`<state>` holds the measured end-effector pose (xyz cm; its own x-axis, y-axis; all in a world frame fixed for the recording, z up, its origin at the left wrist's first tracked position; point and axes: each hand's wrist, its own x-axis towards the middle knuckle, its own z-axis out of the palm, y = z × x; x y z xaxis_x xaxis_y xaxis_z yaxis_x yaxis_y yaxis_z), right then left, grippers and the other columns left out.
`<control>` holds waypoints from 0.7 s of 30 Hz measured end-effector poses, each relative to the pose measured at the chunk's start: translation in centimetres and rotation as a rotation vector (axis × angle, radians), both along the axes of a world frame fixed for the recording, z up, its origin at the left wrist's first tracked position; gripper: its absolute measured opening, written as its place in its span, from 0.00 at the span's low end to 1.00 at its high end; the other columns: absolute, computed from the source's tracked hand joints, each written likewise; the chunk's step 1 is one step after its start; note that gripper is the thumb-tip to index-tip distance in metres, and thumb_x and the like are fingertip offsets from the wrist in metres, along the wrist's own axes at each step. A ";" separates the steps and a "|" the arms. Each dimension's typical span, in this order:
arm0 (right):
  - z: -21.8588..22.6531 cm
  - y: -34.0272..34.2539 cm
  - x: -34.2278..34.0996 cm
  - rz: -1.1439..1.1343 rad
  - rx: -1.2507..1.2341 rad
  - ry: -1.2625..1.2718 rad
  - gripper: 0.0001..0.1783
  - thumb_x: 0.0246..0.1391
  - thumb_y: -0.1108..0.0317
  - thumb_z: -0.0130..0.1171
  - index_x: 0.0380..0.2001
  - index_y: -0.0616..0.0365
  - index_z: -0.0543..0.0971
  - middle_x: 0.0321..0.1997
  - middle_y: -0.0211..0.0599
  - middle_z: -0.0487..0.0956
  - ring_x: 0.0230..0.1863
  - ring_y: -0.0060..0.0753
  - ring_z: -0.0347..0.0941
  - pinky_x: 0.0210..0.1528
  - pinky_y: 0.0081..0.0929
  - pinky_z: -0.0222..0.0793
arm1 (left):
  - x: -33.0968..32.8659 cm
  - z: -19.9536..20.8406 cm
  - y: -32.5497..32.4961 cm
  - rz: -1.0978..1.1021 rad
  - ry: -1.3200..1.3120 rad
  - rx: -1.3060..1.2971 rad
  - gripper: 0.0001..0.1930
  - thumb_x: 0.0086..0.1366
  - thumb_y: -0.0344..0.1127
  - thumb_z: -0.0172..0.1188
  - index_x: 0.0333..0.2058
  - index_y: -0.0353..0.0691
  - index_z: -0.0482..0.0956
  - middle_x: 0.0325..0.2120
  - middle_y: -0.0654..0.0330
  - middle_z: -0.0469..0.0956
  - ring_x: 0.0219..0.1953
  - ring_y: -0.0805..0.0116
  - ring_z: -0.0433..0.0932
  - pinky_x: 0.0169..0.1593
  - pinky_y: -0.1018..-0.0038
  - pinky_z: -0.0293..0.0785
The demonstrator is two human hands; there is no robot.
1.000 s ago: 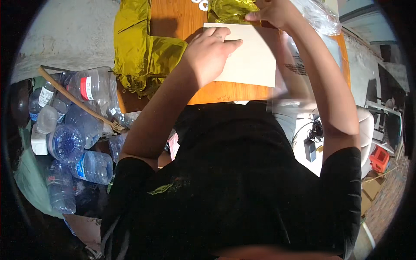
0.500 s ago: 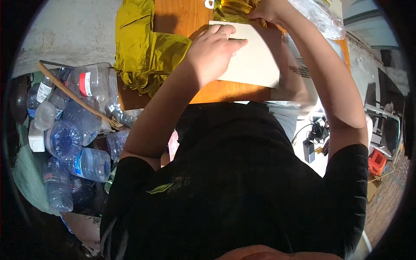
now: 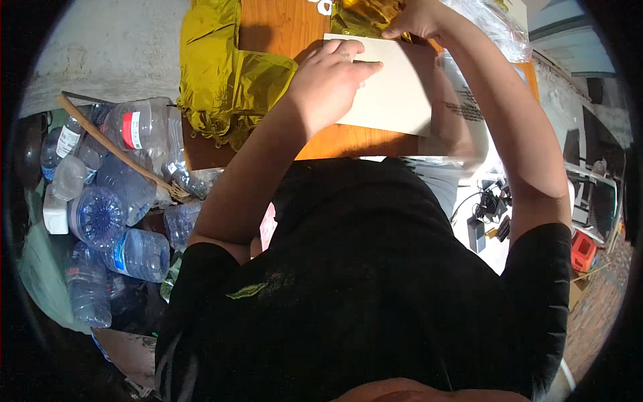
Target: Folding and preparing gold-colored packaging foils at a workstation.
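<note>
My left hand [image 3: 329,84] lies on a cream sheet of card [image 3: 385,87], its thumb stretched to the right and its other fingers slightly bent. My right hand [image 3: 418,20] is at the card's far edge. Its fingers are closed on a shiny gold foil balloon [image 3: 358,23], lying flat; the top of the picture cuts off part of both. Another flat gold foil balloon [image 3: 211,67] is spread on the left of the wooden table [image 3: 274,30], with one arm of it reaching my left wrist.
Clear plastic packaging [image 3: 492,30] is heaped at the far right of the table. Many plastic bottles [image 3: 100,218] are piled to the left, with a wooden stick [image 3: 110,144] across them. Black cables [image 3: 492,204] lie at the right, and a red plastic object [image 3: 583,251] stands beyond.
My right hand has shifted slightly at the gold foil balloon, and the foil beside it has moved a little. My left hand stays on the card.
</note>
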<state>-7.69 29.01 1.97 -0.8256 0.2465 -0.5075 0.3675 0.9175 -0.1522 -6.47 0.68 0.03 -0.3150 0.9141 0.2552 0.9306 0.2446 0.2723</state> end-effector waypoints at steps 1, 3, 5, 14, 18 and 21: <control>0.5 -0.1 0.0 0.216 0.115 -0.004 0.32 0.51 0.48 0.81 0.49 0.64 0.89 0.47 0.59 0.88 0.49 0.53 0.85 0.52 0.44 0.79 | 0.0 0.1 0.0 0.000 0.000 0.000 0.23 0.66 0.27 0.61 0.58 0.53 0.89 0.62 0.57 0.80 0.66 0.56 0.73 0.70 0.60 0.70; 4.1 -2.4 1.4 0.125 0.003 0.076 0.29 0.52 0.51 0.79 0.49 0.64 0.88 0.45 0.59 0.88 0.47 0.53 0.85 0.50 0.43 0.80 | 0.1 0.1 -0.8 0.026 -0.035 -0.012 0.23 0.66 0.27 0.60 0.58 0.52 0.89 0.63 0.56 0.80 0.66 0.55 0.74 0.70 0.60 0.70; 5.6 -3.7 3.0 0.011 -0.105 0.153 0.27 0.54 0.55 0.78 0.50 0.64 0.87 0.43 0.59 0.88 0.46 0.54 0.85 0.49 0.42 0.80 | 0.2 -0.1 -1.0 0.033 -0.022 0.000 0.23 0.67 0.27 0.60 0.58 0.52 0.88 0.63 0.56 0.80 0.67 0.55 0.74 0.70 0.60 0.70; 0.4 -3.6 7.3 -0.007 -0.330 0.721 0.11 0.62 0.76 0.65 0.46 0.63 0.88 0.45 0.44 0.90 0.49 0.36 0.88 0.56 0.32 0.80 | 0.7 -0.8 -0.9 0.039 0.018 0.107 0.21 0.68 0.27 0.56 0.58 0.43 0.86 0.60 0.52 0.81 0.63 0.53 0.78 0.66 0.60 0.75; -0.8 -5.1 10.3 -0.043 -0.442 0.729 0.22 0.57 0.82 0.63 0.55 0.59 0.87 0.50 0.48 0.89 0.53 0.43 0.86 0.60 0.33 0.80 | 1.8 -0.8 -0.7 0.072 0.140 0.139 0.14 0.67 0.28 0.57 0.47 0.38 0.88 0.50 0.52 0.86 0.57 0.54 0.82 0.63 0.61 0.77; -1.5 -5.4 11.9 0.328 -0.151 0.943 0.26 0.52 0.83 0.67 0.56 0.58 0.87 0.51 0.47 0.88 0.57 0.48 0.85 0.60 0.37 0.81 | 2.4 0.0 -1.2 0.099 0.082 -0.141 0.09 0.66 0.30 0.59 0.38 0.41 0.88 0.40 0.55 0.87 0.51 0.55 0.84 0.60 0.60 0.78</control>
<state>4.22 23.63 0.50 -0.9215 -0.0775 0.3805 -0.2298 0.8988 -0.3733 -4.07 -0.49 0.01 -0.3884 0.9083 0.1554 0.9178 0.3662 0.1533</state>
